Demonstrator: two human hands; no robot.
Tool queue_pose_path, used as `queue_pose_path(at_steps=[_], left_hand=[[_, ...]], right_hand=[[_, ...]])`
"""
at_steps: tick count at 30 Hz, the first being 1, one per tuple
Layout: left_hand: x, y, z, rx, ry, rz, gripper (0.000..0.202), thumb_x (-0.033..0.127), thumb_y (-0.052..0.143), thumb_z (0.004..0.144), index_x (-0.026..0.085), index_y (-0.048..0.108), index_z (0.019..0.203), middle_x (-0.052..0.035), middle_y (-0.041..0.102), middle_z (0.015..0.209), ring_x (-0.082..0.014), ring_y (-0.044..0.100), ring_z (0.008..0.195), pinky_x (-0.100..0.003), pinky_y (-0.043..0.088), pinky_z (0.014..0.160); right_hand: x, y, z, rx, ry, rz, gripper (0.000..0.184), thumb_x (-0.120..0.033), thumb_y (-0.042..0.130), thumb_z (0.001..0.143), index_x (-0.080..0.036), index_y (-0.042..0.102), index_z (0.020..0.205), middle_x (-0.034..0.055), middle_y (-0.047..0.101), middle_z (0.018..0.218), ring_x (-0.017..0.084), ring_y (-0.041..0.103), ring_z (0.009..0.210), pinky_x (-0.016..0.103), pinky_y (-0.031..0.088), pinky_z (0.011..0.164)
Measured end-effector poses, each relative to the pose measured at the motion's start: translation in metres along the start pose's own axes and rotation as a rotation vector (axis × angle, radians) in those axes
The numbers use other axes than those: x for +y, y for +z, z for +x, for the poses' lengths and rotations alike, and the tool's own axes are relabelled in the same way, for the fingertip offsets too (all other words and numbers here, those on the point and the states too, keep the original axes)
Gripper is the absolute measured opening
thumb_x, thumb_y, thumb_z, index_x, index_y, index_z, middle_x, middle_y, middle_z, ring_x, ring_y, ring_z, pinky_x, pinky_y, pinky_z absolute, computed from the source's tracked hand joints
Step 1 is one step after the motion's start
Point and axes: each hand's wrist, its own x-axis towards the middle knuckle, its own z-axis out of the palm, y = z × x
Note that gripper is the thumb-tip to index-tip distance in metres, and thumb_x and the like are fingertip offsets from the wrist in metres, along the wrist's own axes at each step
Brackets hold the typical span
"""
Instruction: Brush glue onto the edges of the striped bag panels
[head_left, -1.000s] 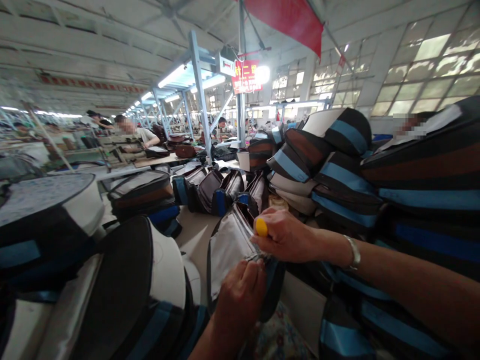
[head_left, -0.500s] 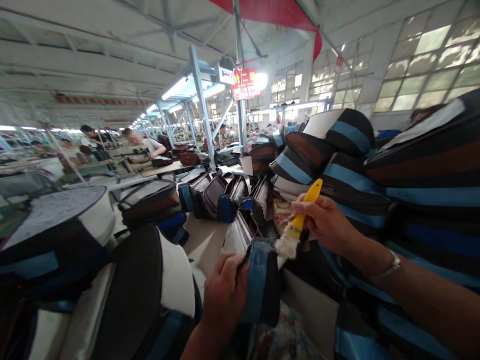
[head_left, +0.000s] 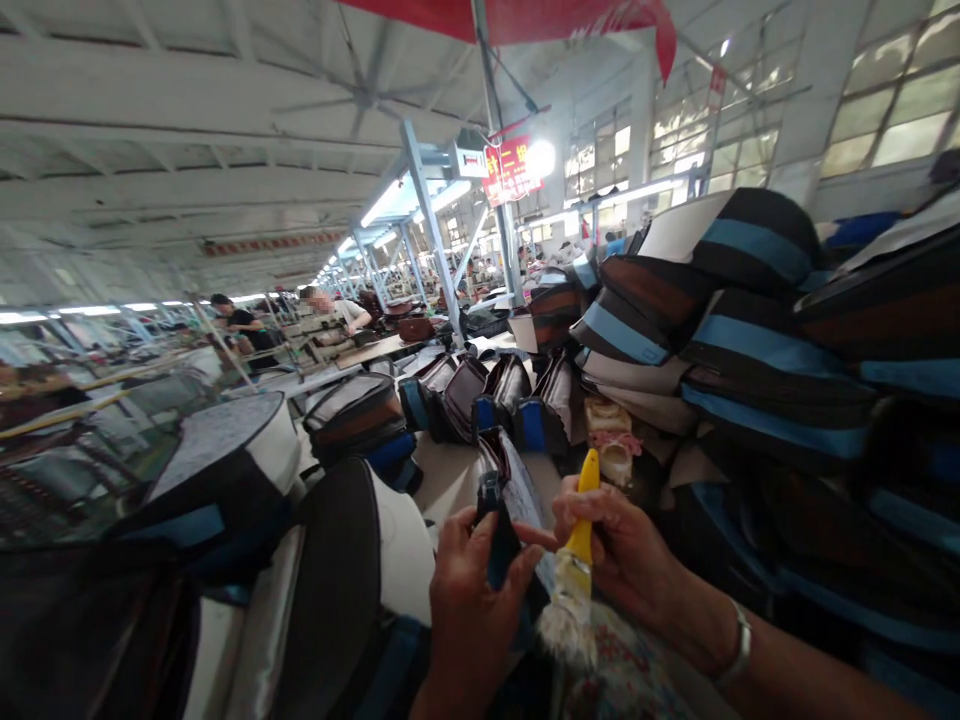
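"Yellow brush [head_left: 587,500]: how are you holding it?"

"I'm pinching the handle in my right hand [head_left: 630,540]; the bristles [head_left: 568,622] are pointing down, towards me."

"And the bag [head_left: 517,495]?"

"It's standing just left of the brush, and my left hand [head_left: 476,590] is clasping its blue end between thumb and fingers. One right finger seems to be touching it too."

"What is neat brushing asking for?"

"A firm left grip, I'm thinking, so the bag isn't flexing, then light, even strokes. These bristles are looking clotted, so drips could be landing on the patterned cloth [head_left: 619,640] under my right hand."
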Motion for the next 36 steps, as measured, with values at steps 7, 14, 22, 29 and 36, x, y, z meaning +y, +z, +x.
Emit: queue_pose_path(at_steps=[7, 14, 22, 29, 36], left_hand=[[0.004, 0.004, 0.007, -0.037, -0.093, -0.210, 0.017, 0.026, 0.063, 0.082, 0.020, 0.073, 0.095, -0.0076, 0.061, 0.101, -0.0216, 0.061, 0.097, -0.032, 0.052, 0.083], [0.009, 0.007, 0.012, -0.117, -0.178, -0.283, 0.016, 0.024, 0.059, 0.081, 0.019, 0.073, 0.087, -0.0073, 0.062, 0.098, -0.0213, 0.061, 0.092, -0.031, 0.051, 0.081], [0.007, 0.003, 0.011, -0.113, -0.200, -0.253, 0.017, 0.028, 0.057, 0.083, 0.019, 0.071, 0.085, -0.0067, 0.062, 0.097, -0.0209, 0.060, 0.091, -0.030, 0.049, 0.081], [-0.005, 0.012, 0.007, -0.042, -0.126, -0.148, 0.013, 0.029, 0.058, 0.083, 0.019, 0.067, 0.084, -0.0056, 0.062, 0.094, -0.0204, 0.061, 0.088, -0.031, 0.051, 0.077], [-0.002, 0.037, -0.013, 0.235, -0.210, 0.245, 0.050, 0.037, 0.070, 0.071, 0.019, 0.052, 0.114, -0.0155, 0.060, 0.118, -0.0349, 0.060, 0.110, -0.049, 0.051, 0.085]], right_hand=[[-0.024, 0.001, 0.009, 0.136, -0.110, -0.115, 0.021, -0.030, 0.071, 0.080, -0.019, 0.056, 0.070, -0.0100, 0.043, 0.047, 0.005, 0.024, 0.035, 0.024, 0.049, 0.055], [-0.047, 0.010, 0.038, 0.181, -0.520, -0.842, 0.021, -0.033, 0.064, 0.087, -0.018, 0.060, 0.073, -0.0043, 0.049, 0.057, 0.011, 0.044, 0.050, 0.021, 0.036, 0.047], [-0.055, 0.020, 0.058, 0.234, -0.703, -1.130, 0.025, -0.035, 0.056, 0.090, -0.019, 0.055, 0.070, -0.0022, 0.051, 0.059, 0.013, 0.048, 0.053, 0.024, 0.039, 0.052], [-0.047, 0.016, 0.050, 0.207, -0.734, -1.201, 0.026, -0.031, 0.054, 0.092, -0.019, 0.055, 0.070, -0.0018, 0.053, 0.061, 0.013, 0.049, 0.055, 0.025, 0.039, 0.055], [-0.028, -0.022, 0.028, 0.186, -0.732, -1.228, 0.024, -0.033, 0.056, 0.092, -0.019, 0.057, 0.072, 0.0013, 0.056, 0.066, 0.016, 0.052, 0.062, 0.030, 0.043, 0.065]])
